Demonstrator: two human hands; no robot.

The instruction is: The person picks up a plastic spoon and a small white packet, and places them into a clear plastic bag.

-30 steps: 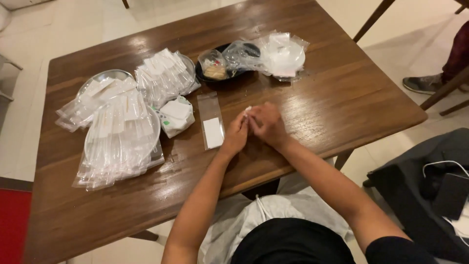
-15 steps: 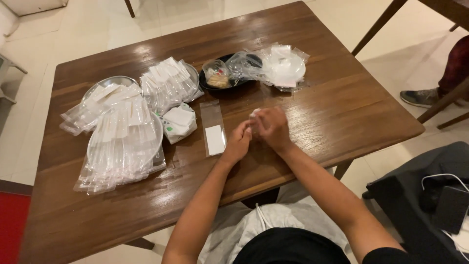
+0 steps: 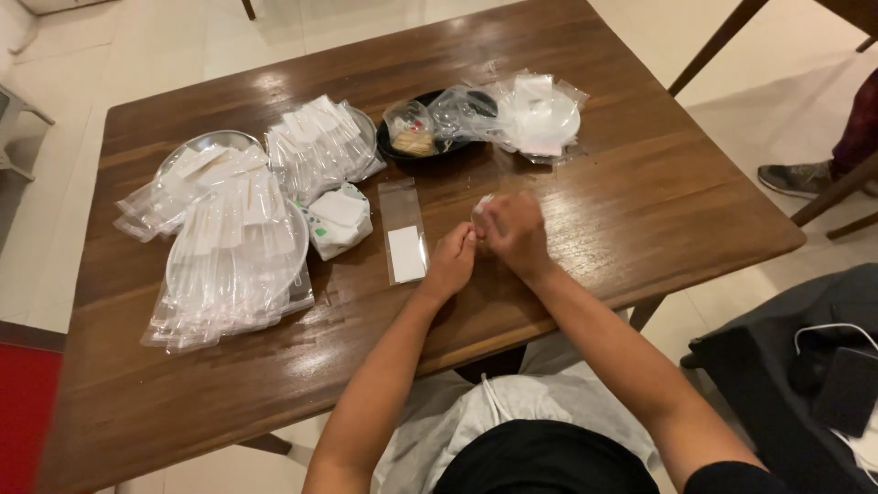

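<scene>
A dark wooden table (image 3: 640, 210) stands on a pale tiled floor (image 3: 119, 37), with the person seated at its near edge. Both forearms reach forward and meet over the wood: the left hand (image 3: 452, 263) and right hand (image 3: 514, 233) are pressed close together, fingers curled inward and pinched on a small white piece (image 3: 483, 201) that peeks out just above the right knuckles; what it is cannot be told. Just left of the left hand lies a narrow clear sleeve with a white card (image 3: 403, 230) flat on the table. Further left sit a folded white packet (image 3: 339, 218) and 2 heaps of clear plastic packets (image 3: 233, 256) spread over round trays. Beyond the hands, a black bowl (image 3: 395, 146) holds small bagged items, and a clear bag with a white disc (image 3: 540, 114) lies beside it. To the right, off the table, a dark bag (image 3: 805, 366) rests on the floor.
</scene>
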